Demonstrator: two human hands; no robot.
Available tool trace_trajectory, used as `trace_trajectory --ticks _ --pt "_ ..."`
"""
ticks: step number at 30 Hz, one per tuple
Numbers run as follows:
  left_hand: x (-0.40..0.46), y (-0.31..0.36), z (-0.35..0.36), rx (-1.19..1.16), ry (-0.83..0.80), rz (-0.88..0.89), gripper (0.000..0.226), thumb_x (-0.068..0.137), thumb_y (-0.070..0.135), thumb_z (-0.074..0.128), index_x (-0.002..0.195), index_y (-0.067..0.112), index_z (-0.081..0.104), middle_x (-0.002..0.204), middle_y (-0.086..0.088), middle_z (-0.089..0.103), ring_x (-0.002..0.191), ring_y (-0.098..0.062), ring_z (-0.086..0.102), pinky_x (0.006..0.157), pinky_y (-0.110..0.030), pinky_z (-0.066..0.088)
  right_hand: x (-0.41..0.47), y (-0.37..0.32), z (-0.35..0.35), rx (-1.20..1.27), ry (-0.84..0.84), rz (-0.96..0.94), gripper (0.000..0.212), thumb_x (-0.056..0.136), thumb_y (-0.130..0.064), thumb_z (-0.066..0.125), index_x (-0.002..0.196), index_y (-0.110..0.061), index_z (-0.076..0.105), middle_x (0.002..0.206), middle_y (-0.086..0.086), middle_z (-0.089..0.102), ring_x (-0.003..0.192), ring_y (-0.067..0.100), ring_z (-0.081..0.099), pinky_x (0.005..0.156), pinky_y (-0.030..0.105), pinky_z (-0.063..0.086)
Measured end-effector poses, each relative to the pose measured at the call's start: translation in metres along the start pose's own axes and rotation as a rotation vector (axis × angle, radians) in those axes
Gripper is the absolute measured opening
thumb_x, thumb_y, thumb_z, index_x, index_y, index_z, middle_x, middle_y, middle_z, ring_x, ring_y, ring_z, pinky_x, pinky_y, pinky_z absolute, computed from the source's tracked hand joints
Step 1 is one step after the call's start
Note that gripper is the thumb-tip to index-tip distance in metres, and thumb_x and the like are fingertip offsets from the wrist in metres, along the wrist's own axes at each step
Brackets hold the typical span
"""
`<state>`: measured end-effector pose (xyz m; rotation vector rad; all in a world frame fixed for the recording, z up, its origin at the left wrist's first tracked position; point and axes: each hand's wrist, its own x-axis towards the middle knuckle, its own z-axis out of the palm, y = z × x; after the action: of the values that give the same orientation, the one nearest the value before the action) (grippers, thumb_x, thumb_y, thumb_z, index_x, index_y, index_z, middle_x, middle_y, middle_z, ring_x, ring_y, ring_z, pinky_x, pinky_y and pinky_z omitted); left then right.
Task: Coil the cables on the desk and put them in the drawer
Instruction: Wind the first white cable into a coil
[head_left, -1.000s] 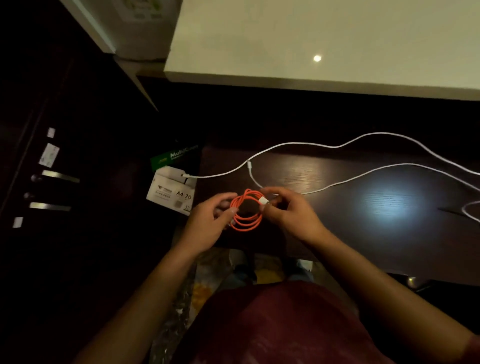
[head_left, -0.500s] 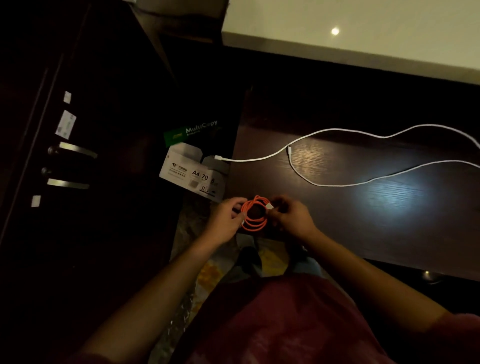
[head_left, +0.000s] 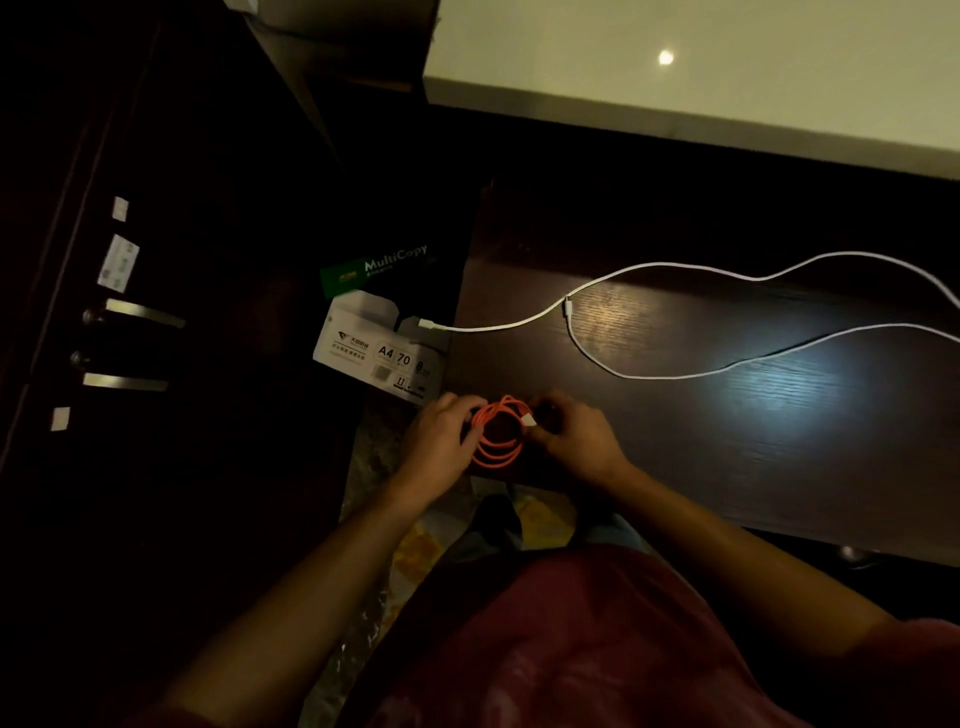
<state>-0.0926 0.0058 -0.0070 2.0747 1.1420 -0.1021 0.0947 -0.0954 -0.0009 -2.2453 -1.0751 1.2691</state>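
Dark tabletop (head_left: 779, 467) lay under both hands. Left hand (head_left: 439, 441) and right hand (head_left: 576, 441) each gripped the orange cable (head_left: 498, 447) coil between them. White cables (head_left: 675, 371) lay beyond the right hand.

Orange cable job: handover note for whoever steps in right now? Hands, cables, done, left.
Left hand: grips the left side of the orange cable.
Right hand: pinches the cable's white plug end at the coil's upper right.
Orange cable: wound into a few loops, held over the near left corner of the desk.
White cables: two, lying loose and uncoiled across the desk; one plug hangs past the left edge, above the paper box.
Done: orange cable nearly coiled.
Left: secure its end, coil both white cables, put all in the drawer, which I cannot pick out in this dark view.
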Motion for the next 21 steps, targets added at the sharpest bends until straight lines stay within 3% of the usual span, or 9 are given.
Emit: trace_trajectory --ticks 4,8,11,15,17,21 --pt "0.005 0.001 -0.010 0.038 0.025 0.008 0.029 0.098 0.033 0.062 0.123 0.020 0.066 0.117 -0.003 0.062 0.108 -0.022 0.061 0.088 -0.038 0.052 -0.001 0.001 -0.015 -0.005 -0.026 -0.032 0.042 0.088 -0.042 0.074 0.125 -0.026 0.065 0.109 -0.003 0.075 0.099 0.016 0.072 0.085 0.033 0.056" --pt "0.020 0.022 -0.022 0.178 0.137 0.128 0.040 0.099 0.037 0.053 0.131 0.016 0.064 0.133 -0.007 0.058 0.123 -0.028 0.051 0.101 -0.043 0.046 -0.008 0.027 -0.061 -0.031 0.183 -0.059 0.044 0.090 -0.026 0.073 0.132 -0.021 0.061 0.127 0.002 0.068 0.114 0.022 0.065 0.090 0.034 0.052" --pt "0.041 0.046 -0.022 0.287 0.199 0.257 0.042 0.096 0.028 0.061 0.137 0.018 0.059 0.144 -0.008 0.053 0.134 -0.030 0.045 0.107 -0.046 0.040 -0.010 0.059 -0.096 -0.229 0.362 -0.087 0.049 0.093 -0.029 0.068 0.139 -0.017 0.057 0.140 0.009 0.058 0.125 0.034 0.055 0.096 0.042 0.049" --pt "0.075 0.087 0.000 0.427 0.129 0.437 0.055 0.089 0.017 0.067 0.143 0.016 0.054 0.151 -0.009 0.049 0.143 -0.036 0.039 0.112 -0.051 0.037 -0.011 0.099 -0.131 -0.476 0.261 -0.005 0.060 0.093 -0.035 0.064 0.149 -0.022 0.046 0.159 0.010 0.039 0.145 0.035 0.035 0.113 0.053 0.039" --pt "0.089 0.100 0.010 0.519 0.067 0.522 0.060 0.086 0.016 0.070 0.144 0.016 0.054 0.153 -0.011 0.047 0.144 -0.038 0.038 0.112 -0.052 0.037 -0.009 0.109 -0.134 -0.590 0.212 -0.008 0.056 0.091 -0.036 0.065 0.144 -0.026 0.051 0.156 0.010 0.040 0.147 0.035 0.031 0.114 0.053 0.034" --pt "0.106 0.129 0.033 0.702 -0.057 0.563 0.045 0.089 0.021 0.069 0.133 0.015 0.063 0.151 -0.014 0.048 0.147 -0.039 0.034 0.116 -0.052 0.029 -0.011 0.123 -0.140 -0.655 0.317 -0.078 0.030 0.090 -0.030 0.067 0.118 -0.022 0.072 0.124 0.013 0.061 0.127 0.039 0.049 0.107 0.055 0.037"
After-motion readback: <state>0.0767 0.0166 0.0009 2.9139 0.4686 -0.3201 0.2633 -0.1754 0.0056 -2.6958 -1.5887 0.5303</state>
